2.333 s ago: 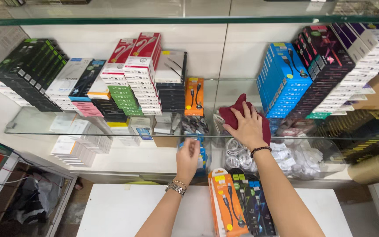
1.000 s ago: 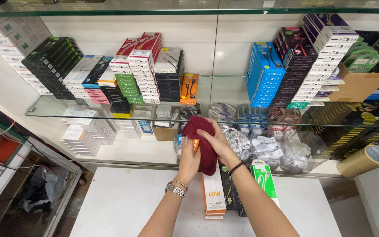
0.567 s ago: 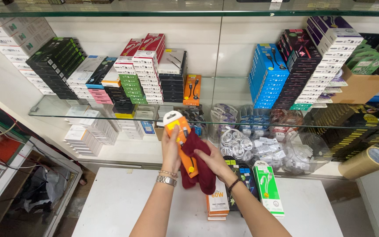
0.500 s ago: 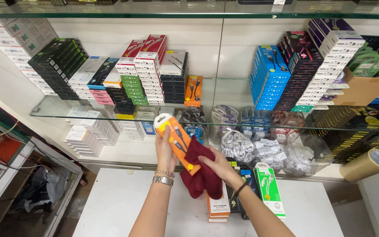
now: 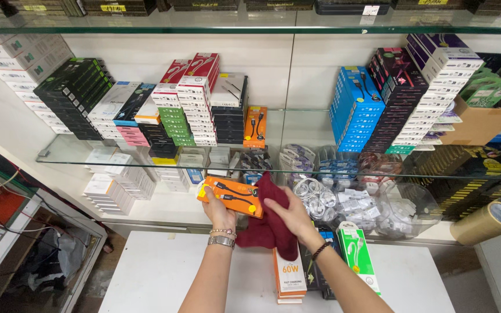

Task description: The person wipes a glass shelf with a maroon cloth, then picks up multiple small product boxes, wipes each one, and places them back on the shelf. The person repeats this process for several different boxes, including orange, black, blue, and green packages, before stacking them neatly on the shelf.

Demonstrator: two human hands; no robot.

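You've got the orange cable box [image 5: 231,196] in your left hand [image 5: 218,213] – fingers clamped under it, held flat just in front of the glass shelf [image 5: 146,163]. Right hand [image 5: 288,213] presses the dark red cloth [image 5: 269,223] against the box's right end, fingers closed on the fabric. Looks like the wiping step – dusting the box. Next move likely calls for turning it to reach the other faces. Below the shelf, more boxes [image 5: 290,277] stand on the white counter [image 5: 146,272].
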